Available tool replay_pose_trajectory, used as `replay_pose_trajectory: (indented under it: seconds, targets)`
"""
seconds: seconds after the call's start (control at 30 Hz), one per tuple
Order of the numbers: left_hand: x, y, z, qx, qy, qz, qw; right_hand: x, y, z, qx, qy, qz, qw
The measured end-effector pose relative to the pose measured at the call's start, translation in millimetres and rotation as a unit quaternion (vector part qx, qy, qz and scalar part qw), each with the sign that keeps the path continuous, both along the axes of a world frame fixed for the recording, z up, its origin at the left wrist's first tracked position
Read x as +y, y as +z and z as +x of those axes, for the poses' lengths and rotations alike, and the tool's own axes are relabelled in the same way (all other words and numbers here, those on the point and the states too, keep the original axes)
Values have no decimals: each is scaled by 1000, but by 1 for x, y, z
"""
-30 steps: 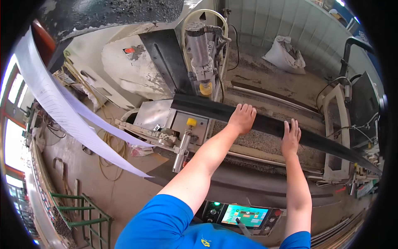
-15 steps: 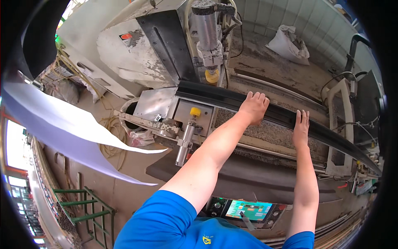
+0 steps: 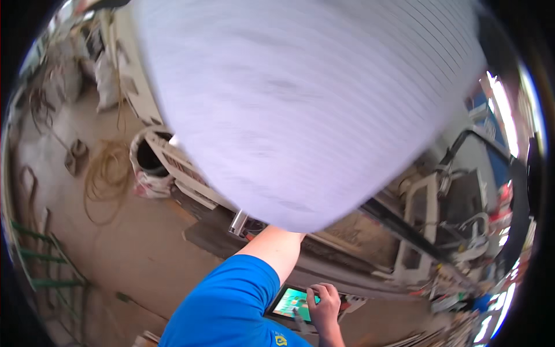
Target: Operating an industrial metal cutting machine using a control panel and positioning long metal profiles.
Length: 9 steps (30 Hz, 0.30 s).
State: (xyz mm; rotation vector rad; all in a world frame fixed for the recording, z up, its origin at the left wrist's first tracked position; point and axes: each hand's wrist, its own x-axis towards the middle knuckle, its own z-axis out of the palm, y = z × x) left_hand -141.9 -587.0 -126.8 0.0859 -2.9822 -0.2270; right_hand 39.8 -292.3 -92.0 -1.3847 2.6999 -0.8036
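Most of the upper middle is covered by a large pale sheet [image 3: 300, 104] with fine lines, blurred and close. My left arm in a blue sleeve reaches up behind it, so my left hand is hidden. Beyond the sheet's lower right edge, a stretch of the long black profile [image 3: 402, 228] lies across the machine. Low in the middle, my right hand [image 3: 325, 303] is at the right side of the control panel's lit screen [image 3: 289, 303]. Its fingers are bent and somewhat apart, and I see nothing held in them.
A metal cylinder [image 3: 237, 222] juts from the machine's front. To the left stand a dark-mouthed bucket [image 3: 151, 156], a coiled hose [image 3: 107, 179] on the floor and a green metal frame [image 3: 58, 283]. A pale machine frame [image 3: 425, 214] with cables stands at the right.
My right hand has left the black profile and come down to the control panel. The pale sheet has swung from the left across the middle, hiding my left hand and much of the machine.
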Motion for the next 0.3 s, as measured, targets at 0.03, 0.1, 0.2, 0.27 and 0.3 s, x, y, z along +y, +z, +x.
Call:
replay_pose_trajectory:
  seconds: [0.03, 0.1, 0.2, 0.27, 0.3]
  targets:
    - [-5, -7, 3, 20, 23, 10, 999, -4, 3, 8, 20, 23, 10, 999]
    - [-16, -26, 2, 60, 41, 32, 997, -13, 10, 27, 33, -41, -35, 998]
    - [-24, -57, -19, 103, 52, 74, 991, -28, 34, 61, -190, 37, 344, 919]
    - [-7, -70, -53, 136, 27, 107, 985, 1, -21, 70, -209, 109, 337, 912]
    - [3, -70, -65, 145, 22, 122, 982, 24, -29, 52, -203, 97, 350, 909]
